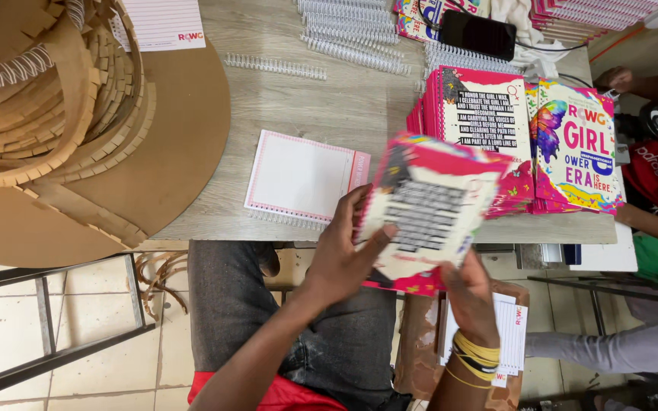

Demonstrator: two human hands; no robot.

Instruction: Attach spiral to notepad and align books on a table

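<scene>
Both hands grip a pink notebook (424, 217) above counter (329, 114) edge: left hand (344, 255) w/ fingers wrapped on cover, right hand (470, 293) pinching bottom.

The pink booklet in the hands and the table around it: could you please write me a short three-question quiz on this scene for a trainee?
1. True or false: both hands hold the pink booklet.
2. What lies flat on the table just left of the held booklet? A) a lined white pad B) a phone C) scissors
3. Which wrist wears yellow bands?

Key:
1. True: left hand and right hand grip it, lifted above the table edge.
2. A, the lined white pad.
3. The right, with yellow bands.
</scene>
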